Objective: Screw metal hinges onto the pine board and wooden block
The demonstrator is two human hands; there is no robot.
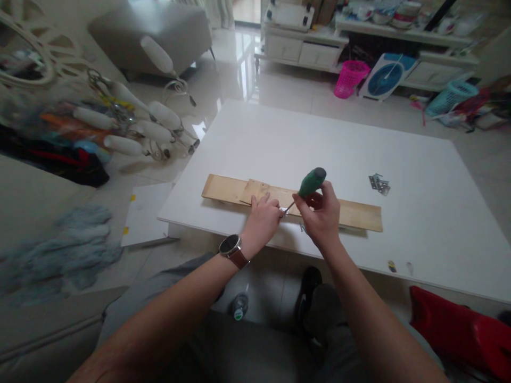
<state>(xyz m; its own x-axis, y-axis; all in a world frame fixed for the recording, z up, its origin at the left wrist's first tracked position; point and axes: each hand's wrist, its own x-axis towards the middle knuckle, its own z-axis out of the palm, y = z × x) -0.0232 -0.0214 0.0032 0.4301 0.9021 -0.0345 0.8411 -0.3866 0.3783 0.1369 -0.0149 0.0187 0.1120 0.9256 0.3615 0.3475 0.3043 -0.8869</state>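
Observation:
A long, pale wooden board (359,215) lies across the near part of a white tabletop (279,138). Crossing it left of the middle is a shorter wooden piece (254,190). My left hand (262,221) presses down there, its fingers curled over the wood and their tips beside a small shiny metal piece (283,210). Wrapped around a green-handled screwdriver (312,182), my right hand (322,213) holds it tilted, shaft down to that metal piece. A few screws (303,229) lie at the board's near edge, partly hidden by my right hand.
Metal brackets and screws (379,183) lie in a pile at the right. Two small items, one a yellow-black piece (392,266), sit near the front edge. On the floor are a bottle (240,306), a red object (459,330) and a pink basket (351,78); a lamp (159,114) stands left.

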